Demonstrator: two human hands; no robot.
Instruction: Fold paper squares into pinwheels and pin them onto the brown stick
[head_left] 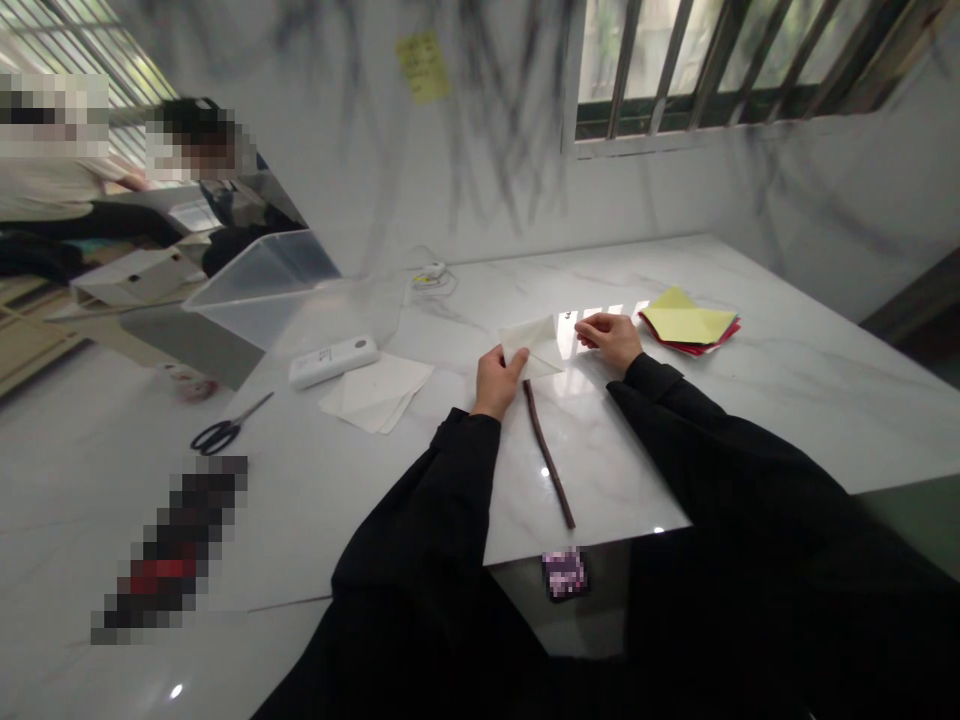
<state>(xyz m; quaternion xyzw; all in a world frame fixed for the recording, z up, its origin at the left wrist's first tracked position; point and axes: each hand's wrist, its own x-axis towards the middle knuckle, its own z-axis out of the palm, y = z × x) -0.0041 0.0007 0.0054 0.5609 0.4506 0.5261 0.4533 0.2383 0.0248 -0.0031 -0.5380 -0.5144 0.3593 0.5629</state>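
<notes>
White paper (546, 340) is in the left hand, near the middle of the bench (810, 385); I cannot tell whether it touches the surface. Taking it as the centre of the clock, the nearest thing lies at 6 o'clock, past the front edge: a dark-rimmed object (565, 573) with a pixelated pink face. At 8 o'clock a long black and red object (169, 550) rests on the bench, too pixelated to identify. 1 brown stick (550, 455) lies between 5 and 6 o'clock, slightly bent, its far end just beside the paper and its near end close to the front edge.

Between 8 and 9 o'clock lie black-handled scissors (221, 433), blades pointing away, and, closer in, overlapping white sheets (379, 390). The left hand (501, 380) grips the paper's near-left part, thumb on top. At 3 o'clock the right hand (609, 340) is near the paper but apart from it, its fingers drawn in narrow toward the thumb. A white device (334, 362) sits at 9 o'clock, beside the white sheets.

Farther off, a stack of coloured sheets (688, 320), yellow on top with red below, lies at 3 o'clock. A clear plastic box (259, 275) stands between 9 and 10 o'clock. Beyond it are 2 people (45, 185). A yellow note (422, 66) is on the wall at 11 o'clock, and a barred window (679, 65) is at 1 o'clock.
</notes>
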